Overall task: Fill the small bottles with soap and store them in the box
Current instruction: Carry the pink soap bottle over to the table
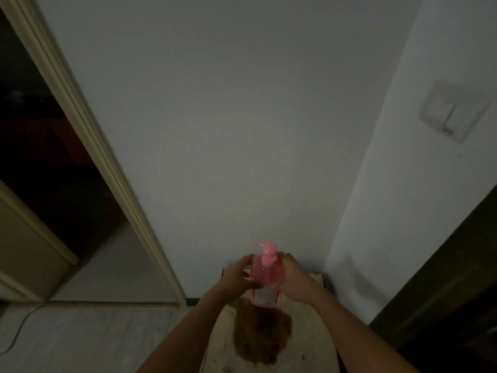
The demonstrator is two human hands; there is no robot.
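Dim shot: pink pump bottle (266,275) was upright over the far end of the small table (309,332), left hand (239,275) and right hand (298,281) each gripping a side, brown patch (261,337) mid-table.

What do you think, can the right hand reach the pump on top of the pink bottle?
Probably yes. The right hand grips the pink bottle just below the pump, and nothing covers the pump.
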